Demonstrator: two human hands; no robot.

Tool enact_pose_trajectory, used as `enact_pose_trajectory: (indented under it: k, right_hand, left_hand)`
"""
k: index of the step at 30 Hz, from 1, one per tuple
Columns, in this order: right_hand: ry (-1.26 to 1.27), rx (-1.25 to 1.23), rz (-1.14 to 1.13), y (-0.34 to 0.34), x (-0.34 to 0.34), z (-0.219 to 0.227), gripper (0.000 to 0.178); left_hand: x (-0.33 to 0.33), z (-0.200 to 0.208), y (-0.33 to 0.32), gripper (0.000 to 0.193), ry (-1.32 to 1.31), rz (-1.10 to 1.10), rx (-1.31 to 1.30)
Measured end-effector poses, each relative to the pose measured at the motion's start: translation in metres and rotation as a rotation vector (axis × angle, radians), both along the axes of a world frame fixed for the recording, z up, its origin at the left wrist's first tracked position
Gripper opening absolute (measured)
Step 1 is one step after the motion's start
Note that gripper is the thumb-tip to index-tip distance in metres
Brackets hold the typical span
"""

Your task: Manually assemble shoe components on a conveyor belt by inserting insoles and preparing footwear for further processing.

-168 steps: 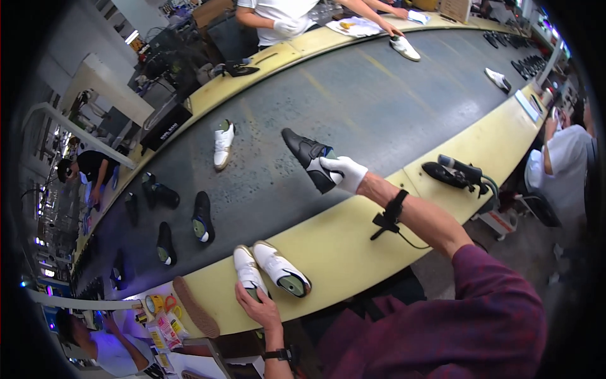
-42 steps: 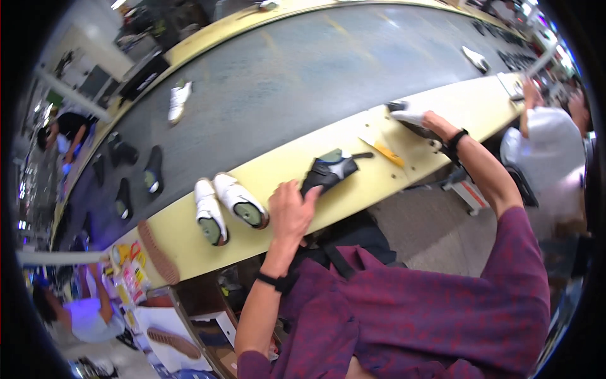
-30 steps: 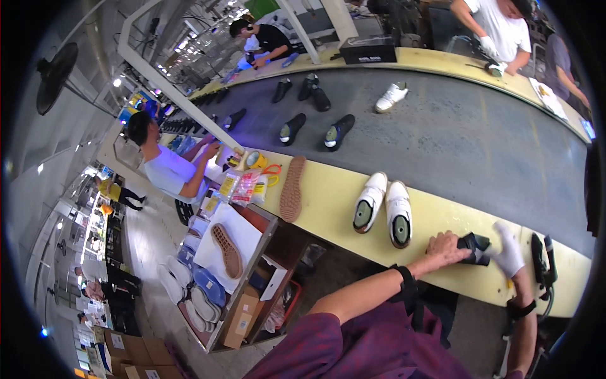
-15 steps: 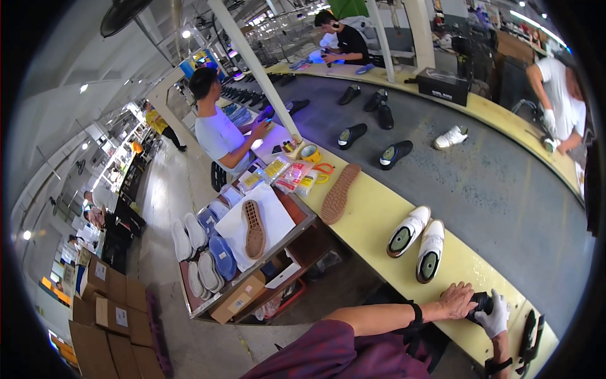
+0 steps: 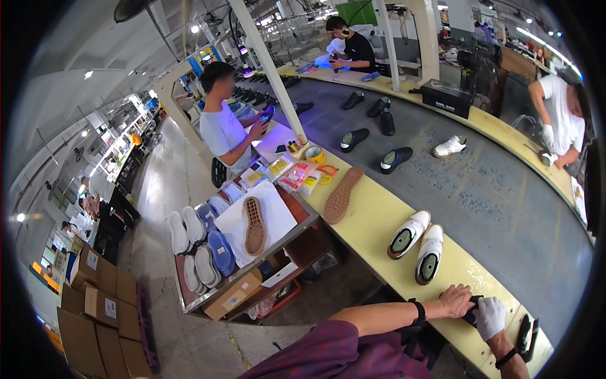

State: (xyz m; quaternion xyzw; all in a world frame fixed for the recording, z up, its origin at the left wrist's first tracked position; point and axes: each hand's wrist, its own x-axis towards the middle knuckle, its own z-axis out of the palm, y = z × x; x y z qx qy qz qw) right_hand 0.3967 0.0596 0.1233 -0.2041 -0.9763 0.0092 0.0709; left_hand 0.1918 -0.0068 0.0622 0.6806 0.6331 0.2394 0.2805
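Note:
Close in front of me at the lower right, my left hand (image 5: pixel 456 300) is bare and rests its bent fingers on a black shoe (image 5: pixel 470 314), mostly covered by the hands. Curled over the other side of it is my right hand (image 5: pixel 491 318), in a white glove. Just beyond my hands stand two white shoes side by side, the left one (image 5: pixel 409 235) and the right one (image 5: pixel 430 254), their openings toward me. Right of my gloved hand lie narrow black items (image 5: pixel 528 335), too small to make out.
A brown outsole (image 5: pixel 343 196), bagged packets (image 5: pixel 297 175) and a yellow tape roll (image 5: pixel 312 154) lie along the bench. At left, a cart holds blue and white soles (image 5: pixel 221 251). A grey belt (image 5: pixel 480 189) carries several shoes. Co-workers sit across and at left (image 5: pixel 221 123).
My right hand has turned and closed over the black shoe, which shows less now. My left hand stays on it. The view has shifted slightly.

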Motion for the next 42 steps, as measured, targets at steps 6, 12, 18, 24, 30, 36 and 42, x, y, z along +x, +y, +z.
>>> enact_pose_trajectory:
  k: [6, 12, 18, 24, 30, 36, 42]
  right_hand:
    - [-0.195, 0.214, -0.029, -0.003, -0.006, -0.021, 0.023]
    - [-0.258, 0.064, -0.078, 0.018, 0.000, -0.016, 0.017]
    - [-0.022, 0.026, -0.102, 0.046, -0.013, 0.007, 0.018]
    - [-0.188, -0.065, -0.004, 0.005, -0.013, 0.036, 0.019]
    - [-0.194, 0.185, -0.057, -0.027, -0.008, 0.004, 0.009]
    - [-0.182, 0.066, -0.179, -0.055, -0.006, 0.018, 0.021]
    - [0.158, -0.071, -0.320, -0.014, 0.011, 0.029, 0.058]
  left_hand:
    - [-0.003, -0.004, 0.006, 0.042, 0.036, 0.024, 0.014]
    - [-0.004, -0.002, 0.009, 0.042, -0.011, 0.033, -0.035]
    - [0.003, 0.006, 0.008, 0.040, 0.006, 0.048, -0.054]
    - [-0.012, 0.023, 0.009, 0.037, 0.033, 0.018, -0.025]
    - [-0.010, 0.015, 0.018, 0.042, 0.070, -0.042, -0.051]
    - [-0.012, 0.013, -0.010, 0.053, 0.057, -0.059, 0.135]
    - [-0.019, 0.011, -0.044, 0.061, -0.046, -0.216, 0.398]
